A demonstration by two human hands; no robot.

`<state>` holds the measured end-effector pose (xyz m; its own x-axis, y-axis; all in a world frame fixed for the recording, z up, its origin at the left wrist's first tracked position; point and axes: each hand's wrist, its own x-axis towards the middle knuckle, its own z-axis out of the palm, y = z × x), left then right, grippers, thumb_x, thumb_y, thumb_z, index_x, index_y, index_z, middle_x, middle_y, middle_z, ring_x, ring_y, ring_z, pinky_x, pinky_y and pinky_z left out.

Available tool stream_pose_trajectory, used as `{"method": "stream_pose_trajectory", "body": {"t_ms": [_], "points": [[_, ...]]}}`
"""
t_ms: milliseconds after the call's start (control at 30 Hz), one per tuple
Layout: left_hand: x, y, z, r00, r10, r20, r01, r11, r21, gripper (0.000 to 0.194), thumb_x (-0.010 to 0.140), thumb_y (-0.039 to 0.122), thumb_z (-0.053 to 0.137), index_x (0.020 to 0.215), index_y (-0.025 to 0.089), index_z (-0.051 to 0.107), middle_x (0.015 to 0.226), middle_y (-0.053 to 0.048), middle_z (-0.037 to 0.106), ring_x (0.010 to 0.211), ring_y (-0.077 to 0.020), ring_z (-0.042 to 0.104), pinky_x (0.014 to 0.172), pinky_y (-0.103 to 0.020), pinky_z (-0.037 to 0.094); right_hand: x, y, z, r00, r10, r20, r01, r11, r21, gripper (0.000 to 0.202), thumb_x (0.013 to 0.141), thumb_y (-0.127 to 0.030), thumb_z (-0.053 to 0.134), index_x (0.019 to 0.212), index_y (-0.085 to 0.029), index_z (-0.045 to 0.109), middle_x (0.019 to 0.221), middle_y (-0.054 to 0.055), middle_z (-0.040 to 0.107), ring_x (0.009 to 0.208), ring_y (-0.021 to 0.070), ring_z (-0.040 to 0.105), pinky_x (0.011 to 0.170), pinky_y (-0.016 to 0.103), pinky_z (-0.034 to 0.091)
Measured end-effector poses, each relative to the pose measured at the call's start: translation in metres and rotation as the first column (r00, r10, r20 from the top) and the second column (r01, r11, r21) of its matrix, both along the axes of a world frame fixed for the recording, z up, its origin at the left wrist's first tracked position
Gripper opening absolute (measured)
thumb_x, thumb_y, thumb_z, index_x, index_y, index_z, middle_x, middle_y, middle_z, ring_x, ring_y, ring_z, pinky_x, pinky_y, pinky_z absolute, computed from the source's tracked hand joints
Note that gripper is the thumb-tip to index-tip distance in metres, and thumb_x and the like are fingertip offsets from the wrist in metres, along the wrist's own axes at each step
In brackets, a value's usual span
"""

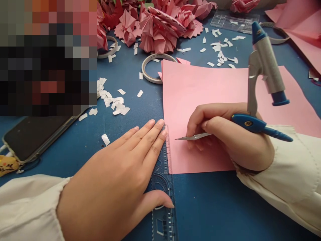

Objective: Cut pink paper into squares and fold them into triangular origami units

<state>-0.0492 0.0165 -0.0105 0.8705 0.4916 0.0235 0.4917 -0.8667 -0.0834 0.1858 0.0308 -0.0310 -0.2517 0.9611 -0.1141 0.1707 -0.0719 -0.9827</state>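
Pink sheet, ruler along left edge, left hand atop, table in front

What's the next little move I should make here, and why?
Probably ease the compass tip left to the ruler's edge with your right hand: it points there from just beside it, and your left hand lies against the ruler along the pink paper's edge.

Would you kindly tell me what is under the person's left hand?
A clear ruler shows partly beneath the left hand, its far part overlapping the left edge of the pink sheet. Whatever lies directly under the palm is covered.
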Motion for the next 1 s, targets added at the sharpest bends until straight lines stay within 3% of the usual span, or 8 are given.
{"method": "stream_pose_trajectory", "body": {"t_ms": [100, 167, 367, 633, 867, 1000], "points": [[0.0023, -0.0004, 0.0014, 1.0, 0.007, 0.0, -0.007, 1.0, -0.017, 0.108, 0.074, 0.076, 0.084, 0.142, -0.004, 0.059, 0.152, -0.026, 0.046, 0.134, -0.0419, 0.062, 0.102, -0.052, 0.06, -0.0007, 0.0004, -0.0001, 1.0, -0.003, 0.02, 0.003, 1.0, 0.006, 0.026, 0.08, -0.013, 0.052, 0.066, -0.026, 0.069, 0.064, -0.003, 0.069, 0.056, 0.0122, 0.063, 0.05, 0.023, 0.045], [0.0036, -0.0008, 0.0023, 1.0, 0.01, 0.01, -0.009, 1.0, -0.013, 0.112, 0.069, 0.076, 0.088, 0.141, -0.005, 0.06, 0.15, -0.027, 0.046, 0.132, -0.0431, 0.064, 0.101, -0.053, 0.06, -0.001, 0.0007, -0.0001, 0.999, -0.002, 0.033, 0.002, 1.0, 0.002, 0.025, 0.08, -0.014, 0.052, 0.066, -0.026, 0.069, 0.064, -0.002, 0.069, 0.055, 0.013, 0.062, 0.05, 0.024, 0.046], [0.005, -0.001, 0.0018, 1.0, 0.015, 0.018, -0.015, 1.0, -0.01, 0.112, 0.069, 0.077, 0.088, 0.14, -0.004, 0.061, 0.15, -0.027, 0.047, 0.131, -0.0439, 0.064, 0.101, -0.055, 0.061, -0.0007, 0.001, 0.0006, 0.998, -0.001, 0.055, 0.0, 1.0, 0.012, 0.026, 0.08, -0.013, 0.052, 0.066, -0.026, 0.069, 0.064, -0.002, 0.069, 0.059, 0.0141, 0.064, 0.053, 0.024, 0.048], [0.0043, -0.0008, 0.0024, 1.0, 0.013, 0.015, -0.013, 1.0, -0.004, 0.118, 0.058, 0.077, 0.094, 0.138, -0.005, 0.063, 0.148, -0.027, 0.049, 0.129, -0.0452, 0.066, 0.098, -0.056, 0.063, -0.0007, 0.0007, -0.0009, 0.998, 0.0, 0.068, -0.003, 0.999, 0.053, 0.026, 0.08, -0.015, 0.052, 0.064, -0.028, 0.068, 0.065, -0.004, 0.068, 0.06, 0.0131, 0.064, 0.056, 0.023, 0.049], [0.0056, -0.0007, 0.003, 1.0, 0.01, 0.013, -0.01, 1.0, -0.007, 0.115, 0.065, 0.078, 0.089, 0.139, -0.005, 0.062, 0.149, -0.027, 0.047, 0.13, -0.0448, 0.065, 0.099, -0.055, 0.062, -0.0001, 0.0014, 0.0004, 0.994, 0.003, 0.105, -0.012, 0.996, 0.086, 0.026, 0.082, -0.014, 0.052, 0.065, -0.027, 0.068, 0.062, -0.004, 0.068, 0.054, 0.0124, 0.059, 0.05, 0.026, 0.043], [0.0056, -0.0008, 0.0016, 1.0, 0.026, 0.017, -0.026, 1.0, 0.005, 0.109, 0.072, 0.079, 0.084, 0.141, -0.002, 0.061, 0.15, -0.025, 0.046, 0.131, -0.0424, 0.065, 0.1, -0.053, 0.063, -0.0031, 0.0014, -0.0016, 0.993, -0.001, 0.117, -0.012, 0.994, 0.107, 0.023, 0.085, -0.018, 0.052, 0.071, -0.027, 0.069, 0.065, -0.004, 0.07, 0.056, 0.0133, 0.062, 0.053, 0.028, 0.046]]}}
